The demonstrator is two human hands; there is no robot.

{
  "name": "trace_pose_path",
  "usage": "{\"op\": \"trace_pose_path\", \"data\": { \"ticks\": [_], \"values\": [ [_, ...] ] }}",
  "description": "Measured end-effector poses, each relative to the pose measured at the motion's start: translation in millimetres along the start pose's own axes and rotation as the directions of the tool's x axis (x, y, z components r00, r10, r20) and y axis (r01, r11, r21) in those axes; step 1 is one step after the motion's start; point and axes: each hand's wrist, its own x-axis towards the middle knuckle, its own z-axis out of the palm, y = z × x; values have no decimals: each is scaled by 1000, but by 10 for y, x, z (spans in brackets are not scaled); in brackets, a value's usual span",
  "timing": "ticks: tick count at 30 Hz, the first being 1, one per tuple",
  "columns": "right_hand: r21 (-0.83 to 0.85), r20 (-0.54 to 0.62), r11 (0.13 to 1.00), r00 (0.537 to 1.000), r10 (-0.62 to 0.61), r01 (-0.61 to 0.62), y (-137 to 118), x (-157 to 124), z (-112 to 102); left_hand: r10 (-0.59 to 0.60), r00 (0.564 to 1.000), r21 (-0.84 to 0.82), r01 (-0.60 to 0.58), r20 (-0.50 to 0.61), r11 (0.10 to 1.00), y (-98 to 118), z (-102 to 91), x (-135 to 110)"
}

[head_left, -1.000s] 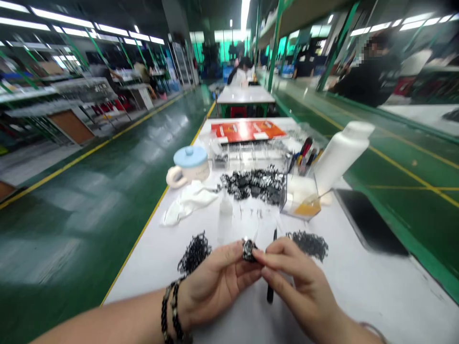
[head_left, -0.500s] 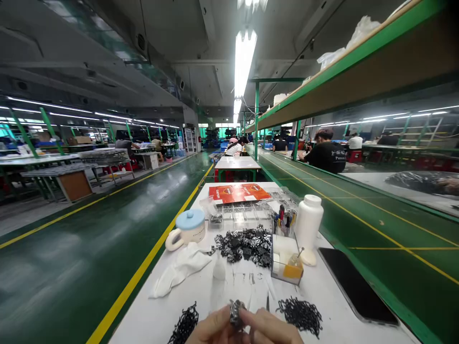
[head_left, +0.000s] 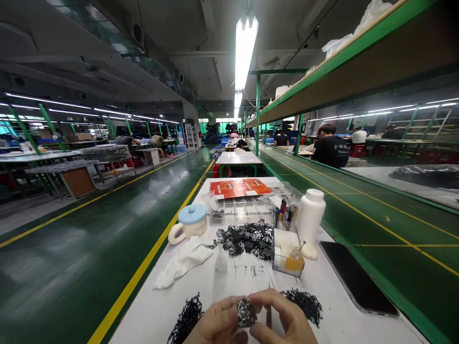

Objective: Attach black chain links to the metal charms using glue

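At the bottom edge my left hand and my right hand together pinch a small shiny dark metal part between their fingertips, just above the white table. Small black wire pieces lie in a pile left of my hands, and another such pile lies to the right. A heap of similar dark metal parts sits farther back on the table. A small white dropper bottle stands between that heap and my hands.
A mug with a blue lid, a white cloth, a clear box with yellow content, a tall white bottle, a black phone and an orange packet share the table. People work at benches behind; a green aisle runs left.
The view has swung upward from the table to the hall, then dipped a little. My hands stay together on the small part, which has risen slightly in the picture.
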Motion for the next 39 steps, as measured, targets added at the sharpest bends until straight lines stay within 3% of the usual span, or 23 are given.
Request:
{"op": "trace_pose_path", "data": {
  "ticks": [5, 9, 16, 20, 23, 25, 27, 28, 31, 33, 37, 39],
  "values": [
    [-45, -84, 985, 982, -172, 168, -134, -12, 3, 123, 990, 36, -121, -70, 992, -76, 98, -53],
    [-61, -64, 981, 980, -190, 186, -155, -55, -20, 139, 988, 79, -133, -73, 988, -75, 148, -90],
    [-35, -53, 994, 993, -107, 106, -148, -83, -19, 145, 985, 138, -132, -90, 982, -40, 169, -65],
    [76, -38, 997, 999, 27, -24, -108, -91, -22, 135, 981, 158, -112, -141, 981, -38, 179, -65],
    [156, -15, 980, 992, 126, -123, -89, -90, -38, 207, 964, 310, -147, -168, 939, 4, 134, -96],
    [182, -2, 970, 986, 165, -162, -95, -82, -49, 389, 918, 521, -293, -82, 802, 68, 97, -139],
    [228, 30, 949, 976, 217, -218, -112, -69, -56, 565, 816, 713, -469, 124, 521, 148, 79, -191],
    [256, 55, 934, 968, 245, -250, -122, -62, -56, 596, 769, 774, -516, 230, 368, 186, 80, -215],
    [343, 151, 877, 941, 303, -337, -146, -47, -47, 521, 722, 833, -552, 455, 37, 255, 106, -245],
    [384, 203, 849, 930, 308, -365, -151, -43, -39, 494, 682, 813, -574, 540, -98, 261, 119, -223],
    [418, 261, 812, 910, 322, -408, -145, -41, -32, 428, 542, 688, -617, 723, -381, 255, 110, -152],
    [416, 268, 806, 903, 335, -422, -145, -41, -32, 398, 513, 649, -599, 761, -469, 264, 107, -139]
  ]
}}
